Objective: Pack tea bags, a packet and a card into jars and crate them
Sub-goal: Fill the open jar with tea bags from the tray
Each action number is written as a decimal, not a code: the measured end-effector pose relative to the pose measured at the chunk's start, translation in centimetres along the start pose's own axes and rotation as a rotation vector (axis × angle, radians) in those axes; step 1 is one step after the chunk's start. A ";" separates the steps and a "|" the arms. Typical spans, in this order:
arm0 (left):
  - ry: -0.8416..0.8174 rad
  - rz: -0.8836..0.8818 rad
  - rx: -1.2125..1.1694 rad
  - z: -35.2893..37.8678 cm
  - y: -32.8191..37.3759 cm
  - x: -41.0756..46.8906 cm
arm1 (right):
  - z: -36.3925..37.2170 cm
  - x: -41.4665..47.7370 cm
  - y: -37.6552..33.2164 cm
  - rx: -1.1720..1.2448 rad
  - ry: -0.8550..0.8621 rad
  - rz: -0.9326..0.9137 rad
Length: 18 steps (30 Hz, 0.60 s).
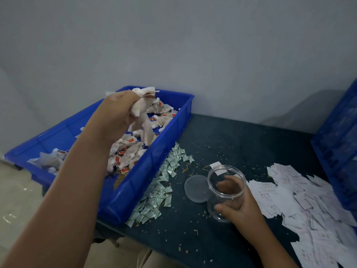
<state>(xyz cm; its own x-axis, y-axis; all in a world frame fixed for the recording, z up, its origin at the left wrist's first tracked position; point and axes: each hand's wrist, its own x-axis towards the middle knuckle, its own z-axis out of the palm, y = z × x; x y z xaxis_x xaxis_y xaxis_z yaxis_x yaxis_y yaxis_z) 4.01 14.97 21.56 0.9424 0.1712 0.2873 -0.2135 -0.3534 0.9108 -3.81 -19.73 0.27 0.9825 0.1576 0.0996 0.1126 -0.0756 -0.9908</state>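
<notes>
A person's left arm reaches forward from the lower left, the forearm raised over a blue tray that sits at the left end of a dark table. The left hand hangs above the tray's far half, knuckles up, its fingers curled tight on a bunch of tea bags. The bags are pale and crumpled, and several trail down from under the fingers toward the tray. More loose tea bags, white with small red tags, lie heaped on the tray floor below the hand and in its near left corner.

Just beside the tray's right wall, a strip of small green-and-white packets lies spread along the table, with pale grains scattered around it. Next comes a clear round lid, lying flat and touching the jar to its right.

The jar is clear plastic, open and looks empty, tilted with its mouth toward the tray. The right hand comes in from the lower right and grips it, thumb pressed on the near wall, the other fingers wrapped round the far side and visible through the plastic. Whether the base rests on the table cannot be told.

Right of the jar, a loose pile of white printed cards covers the table's near right end, and a blue crate stands at the right edge.
</notes>
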 end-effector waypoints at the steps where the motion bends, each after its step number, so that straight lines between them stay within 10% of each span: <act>1: -0.007 -0.016 -0.087 0.7 1.3 -0.5 | 0.1 -0.1 -0.2 -0.007 -0.006 0.005; 18: -0.363 -0.080 -0.116 14.3 3.0 -8.6 | 0.3 -0.7 -2.6 -0.149 -0.059 -0.046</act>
<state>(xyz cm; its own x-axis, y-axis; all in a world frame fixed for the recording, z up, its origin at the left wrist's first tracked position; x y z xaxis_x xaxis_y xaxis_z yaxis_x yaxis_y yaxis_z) -1.08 -0.74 17.59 0.9827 -0.1494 0.1092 -0.1434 -0.2422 0.9596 -4.86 -19.31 2.77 0.9659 0.2212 0.1342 0.1819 -0.2117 -0.9603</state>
